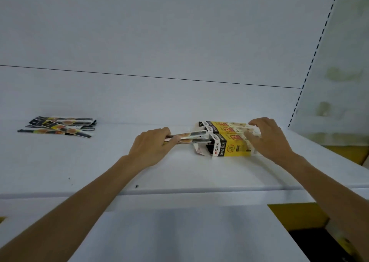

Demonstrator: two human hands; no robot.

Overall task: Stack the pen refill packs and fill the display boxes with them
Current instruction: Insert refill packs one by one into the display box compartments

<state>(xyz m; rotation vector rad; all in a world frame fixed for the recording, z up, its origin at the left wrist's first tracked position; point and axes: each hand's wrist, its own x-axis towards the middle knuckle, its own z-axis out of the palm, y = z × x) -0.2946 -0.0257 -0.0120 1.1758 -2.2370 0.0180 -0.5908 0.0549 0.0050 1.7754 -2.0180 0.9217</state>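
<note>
While the left hand (151,148) pinches a small stack of pen refill packs (189,138) between thumb and curled fingers, the packs' right ends sit in the open left mouth of the nearest display box (229,149) on a white shelf (179,174). The right hand (267,140) lies on the right end of the yellow-and-black boxes with fingers spread and fairly straight, touching both the nearest box and the farther display boxes (225,126) just behind it. Well apart to the left, a loose pile of refill packs (60,127) lies flat toward the far side of the shelf.
</note>
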